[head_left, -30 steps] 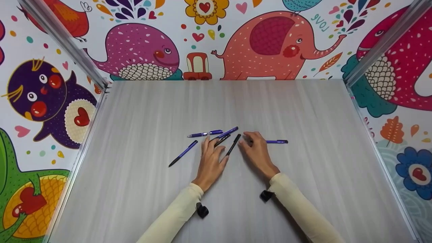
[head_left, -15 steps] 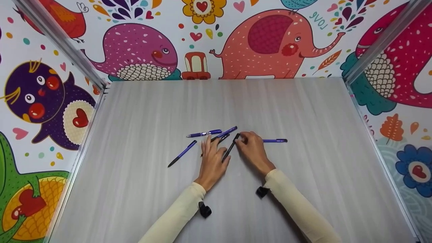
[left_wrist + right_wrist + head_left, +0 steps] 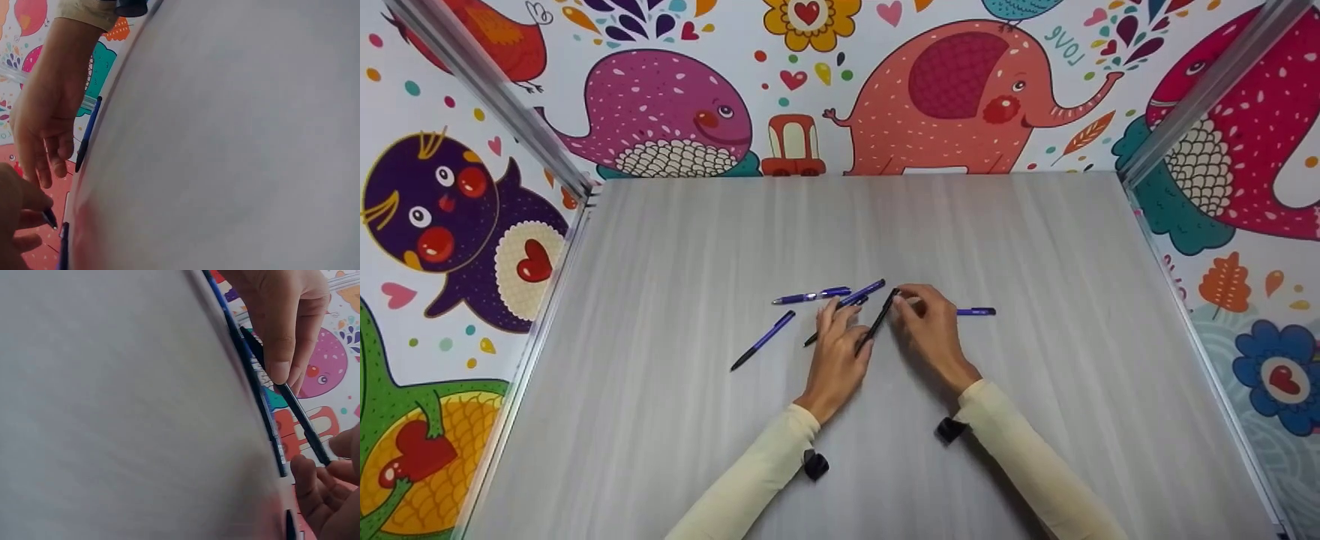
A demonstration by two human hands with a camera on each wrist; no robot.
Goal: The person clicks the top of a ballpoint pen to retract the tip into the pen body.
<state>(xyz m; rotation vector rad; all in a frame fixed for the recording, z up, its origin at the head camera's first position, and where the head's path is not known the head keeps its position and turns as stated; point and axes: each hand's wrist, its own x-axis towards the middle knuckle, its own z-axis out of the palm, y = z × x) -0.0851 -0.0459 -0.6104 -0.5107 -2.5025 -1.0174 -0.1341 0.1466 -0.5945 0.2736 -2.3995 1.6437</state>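
One black pen (image 3: pixel 878 319), in left hand (image 3: pixel 838 366), far end at right hand (image 3: pixel 936 334)

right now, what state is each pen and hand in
left hand, pinching the black pen
right hand, pinching that pen's far end
black pen, held, slanted
leftmost blue pen, lying on the table
blue-white pen, lying, fully visible
rightmost blue pen, lying, partly hidden
middle blue pen, partly hidden
second black pen, mostly hidden

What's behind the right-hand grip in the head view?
A blue pen lies there: one end shows; the right-hand grip covers the rest. The left wrist view shows its dark tip. Anything else beneath is hidden.
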